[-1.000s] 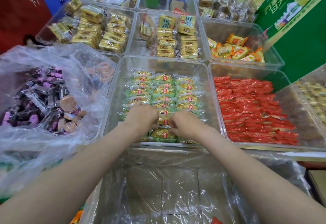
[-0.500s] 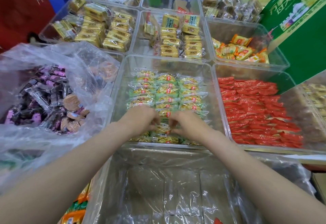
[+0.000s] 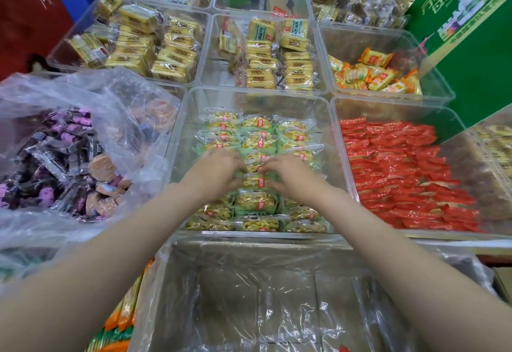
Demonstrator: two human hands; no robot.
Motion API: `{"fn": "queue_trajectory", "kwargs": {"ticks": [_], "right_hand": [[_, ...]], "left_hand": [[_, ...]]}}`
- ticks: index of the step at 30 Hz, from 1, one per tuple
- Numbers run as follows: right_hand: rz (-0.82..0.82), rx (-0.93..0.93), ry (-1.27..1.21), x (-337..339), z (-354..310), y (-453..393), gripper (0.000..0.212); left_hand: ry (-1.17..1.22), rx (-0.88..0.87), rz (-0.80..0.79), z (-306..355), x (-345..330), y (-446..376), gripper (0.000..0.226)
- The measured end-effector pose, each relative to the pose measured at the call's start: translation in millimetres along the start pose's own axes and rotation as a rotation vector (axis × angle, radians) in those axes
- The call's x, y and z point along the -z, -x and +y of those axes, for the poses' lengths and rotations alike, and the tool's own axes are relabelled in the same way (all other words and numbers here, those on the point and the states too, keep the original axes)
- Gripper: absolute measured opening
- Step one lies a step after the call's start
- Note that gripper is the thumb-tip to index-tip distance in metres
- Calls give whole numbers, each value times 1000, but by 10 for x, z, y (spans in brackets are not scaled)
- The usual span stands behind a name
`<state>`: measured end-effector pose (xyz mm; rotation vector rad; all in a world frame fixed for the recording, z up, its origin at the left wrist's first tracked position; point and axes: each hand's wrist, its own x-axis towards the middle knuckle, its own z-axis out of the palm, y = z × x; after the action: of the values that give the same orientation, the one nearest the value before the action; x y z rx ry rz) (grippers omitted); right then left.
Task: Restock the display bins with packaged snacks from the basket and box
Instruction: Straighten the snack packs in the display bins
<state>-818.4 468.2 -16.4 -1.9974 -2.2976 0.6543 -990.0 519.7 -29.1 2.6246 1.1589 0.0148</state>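
Head view: both forearms reach forward into the clear middle bin [image 3: 331, 141] in the near row of the display. The left hand [image 3: 219, 170] and the right hand [image 3: 291, 176] lie side by side on the green-and-yellow snack packets [image 3: 257, 141], which sit in three neat columns across that bin. Both hands have their fingers bent down onto the middle column, the left fingers [image 3: 238, 167] and right fingers [image 3: 270, 163] nearly meeting over one packet [image 3: 253, 181]. Whether they pinch that packet or only press on it cannot be told, as the fingertips are blurred and partly hidden.

Just right of this bin, another clear bin holds flat red packets [image 3: 401, 169] in overlapping rows. To the left, a crumpled clear plastic bag [image 3: 83, 97] lies open over purple-and-black wrapped sweets [image 3: 52, 158] and round brown biscuits [image 3: 104, 169]. In the far row, bins hold yellow wrapped cakes [image 3: 155, 44], stacked yellow cracker packs [image 3: 277, 55] and orange-and-yellow packets [image 3: 371, 74]. A green printed carton [image 3: 471, 47] leans at the right. Nearest the camera stands a box lined with clear plastic film [image 3: 263, 296], with orange and green packets [image 3: 122, 324] just beside its left wall.
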Motion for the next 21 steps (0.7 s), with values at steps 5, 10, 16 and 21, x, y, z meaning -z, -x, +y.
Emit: {"fn": "queue_trajectory", "kwargs": {"ticks": [5, 10, 16, 21], "right_hand": [[-9, 32, 4, -185, -48, 89, 16], [15, 2, -129, 15, 54, -24, 21], [0, -1, 187, -172, 64, -160, 46], [19, 94, 289, -269, 113, -9, 42]], "left_hand": [[-5, -52, -117, 49, -162, 58, 16], [162, 12, -50, -24, 20, -52, 20], [-157, -6, -94, 60, -55, -230, 41], [-229, -11, -128, 18, -139, -191, 37]]}}
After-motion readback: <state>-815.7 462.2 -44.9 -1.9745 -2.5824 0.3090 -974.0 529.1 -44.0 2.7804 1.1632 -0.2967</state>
